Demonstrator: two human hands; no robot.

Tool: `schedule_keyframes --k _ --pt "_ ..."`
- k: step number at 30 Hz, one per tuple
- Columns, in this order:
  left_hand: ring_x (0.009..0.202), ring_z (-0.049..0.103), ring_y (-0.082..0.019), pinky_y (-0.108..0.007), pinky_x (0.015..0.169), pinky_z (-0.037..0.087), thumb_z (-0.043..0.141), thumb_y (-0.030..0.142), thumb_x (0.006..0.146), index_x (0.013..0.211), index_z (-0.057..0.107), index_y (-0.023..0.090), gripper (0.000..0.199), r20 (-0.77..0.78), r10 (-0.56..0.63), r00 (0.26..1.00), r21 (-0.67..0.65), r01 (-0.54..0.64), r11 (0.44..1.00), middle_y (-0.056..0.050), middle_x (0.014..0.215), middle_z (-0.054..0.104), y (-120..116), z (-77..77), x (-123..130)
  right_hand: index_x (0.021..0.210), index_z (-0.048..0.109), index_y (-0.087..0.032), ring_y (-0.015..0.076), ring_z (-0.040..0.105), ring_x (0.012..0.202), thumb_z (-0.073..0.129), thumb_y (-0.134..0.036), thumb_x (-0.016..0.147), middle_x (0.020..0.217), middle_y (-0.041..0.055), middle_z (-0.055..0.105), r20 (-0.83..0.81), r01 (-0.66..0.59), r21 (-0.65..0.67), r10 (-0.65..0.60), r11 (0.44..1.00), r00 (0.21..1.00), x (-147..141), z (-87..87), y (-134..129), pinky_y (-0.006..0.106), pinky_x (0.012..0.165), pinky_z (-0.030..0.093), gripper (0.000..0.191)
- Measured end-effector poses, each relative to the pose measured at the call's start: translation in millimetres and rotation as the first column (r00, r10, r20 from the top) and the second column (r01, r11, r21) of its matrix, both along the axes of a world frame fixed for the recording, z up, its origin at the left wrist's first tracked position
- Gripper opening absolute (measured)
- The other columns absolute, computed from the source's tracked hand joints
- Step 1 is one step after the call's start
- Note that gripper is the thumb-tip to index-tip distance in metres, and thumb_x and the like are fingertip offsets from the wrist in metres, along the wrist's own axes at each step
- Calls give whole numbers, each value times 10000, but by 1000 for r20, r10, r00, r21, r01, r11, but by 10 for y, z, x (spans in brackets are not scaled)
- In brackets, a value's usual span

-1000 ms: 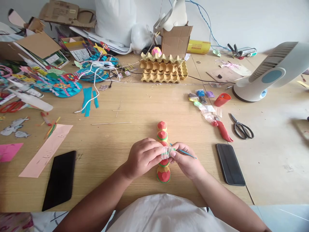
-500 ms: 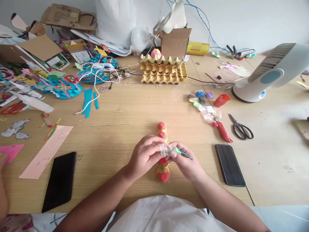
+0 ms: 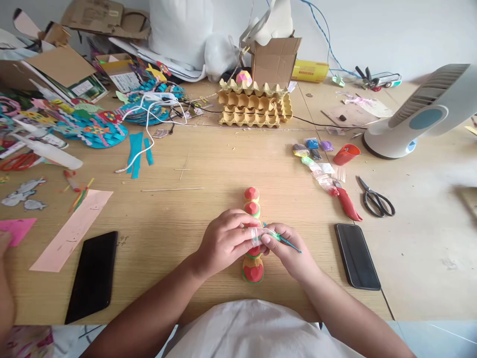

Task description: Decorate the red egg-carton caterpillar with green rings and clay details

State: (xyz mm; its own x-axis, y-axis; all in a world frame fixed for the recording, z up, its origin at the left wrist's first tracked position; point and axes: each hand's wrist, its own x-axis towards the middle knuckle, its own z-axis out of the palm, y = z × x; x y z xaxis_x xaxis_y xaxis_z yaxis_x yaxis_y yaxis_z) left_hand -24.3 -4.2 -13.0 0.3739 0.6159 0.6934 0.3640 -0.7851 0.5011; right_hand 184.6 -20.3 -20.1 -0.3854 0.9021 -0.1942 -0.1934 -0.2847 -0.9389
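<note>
A column of red and yellow cup-like pieces with green rims (image 3: 253, 272) lies on the wooden table, its middle hidden beneath my hands. Above it, my left hand (image 3: 229, 238) pinches a clear plastic wrapper (image 3: 256, 235). My right hand (image 3: 285, 246) is closed on the wrapper's other end, where some bright green material (image 3: 275, 234) shows. A thin blue stick (image 3: 290, 244) also sticks out from between my right fingers, pointing down to the right.
On the right are a black phone (image 3: 358, 256), scissors (image 3: 377, 201), a red-handled tool (image 3: 348, 201), a red cup (image 3: 346, 154) and a white fan (image 3: 410, 124). A black tablet (image 3: 92, 276) and pink paper strip (image 3: 72, 231) lie left. Egg trays (image 3: 253, 107) stand behind. Another person's hand (image 3: 4, 243) touches pink paper.
My left fingers have closed further over the wrapper, so less of it shows. The blue stick has tilted slightly more downward. The whole view has shifted a little.
</note>
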Motion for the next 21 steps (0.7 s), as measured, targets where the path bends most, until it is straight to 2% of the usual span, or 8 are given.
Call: schedule_keyframes --k 4,8,13,16,21 --pt "1039 685 -197 -334 846 610 810 172 892 1154 754 255 281 1 -23 1000 11 23 1000 -57 1134 767 -1 4 -16 898 778 -193 129 714 724 895 -426 807 804 15 771 -51 -50 -58 47 997 998 27 5 4 239 688 591 276" --pt "1066 685 -221 -367 884 603 817 239 894 1158 761 246 270 -64 -40 997 48 43 998 -73 1157 767 1 -4 -42 902 790 -175 120 696 705 933 -408 755 818 32 788 -54 -143 -123 137 982 989 60 -12 23 236 689 582 311" --pt "1094 687 -236 -391 908 604 798 254 910 1217 753 254 310 -102 -46 994 27 49 998 -91 1216 759 2 -8 -25 839 767 -178 105 668 644 959 -401 712 749 4 758 -66 -71 -162 61 984 996 34 -40 25 223 643 563 320" --pt "1080 691 -232 -390 910 605 787 224 916 1197 760 240 283 -80 -18 997 13 19 1000 -95 1181 766 -6 2 4 803 762 -176 96 662 618 948 -426 725 721 -2 745 -63 -32 -162 22 986 998 12 -47 19 205 612 549 322" --pt "1084 687 -218 -369 921 600 797 239 909 1190 759 251 284 -65 17 998 77 -12 997 -60 1119 775 -27 20 4 816 780 -180 100 677 647 935 -429 749 750 9 758 -75 -46 -141 36 989 997 17 -43 3 203 625 558 301"
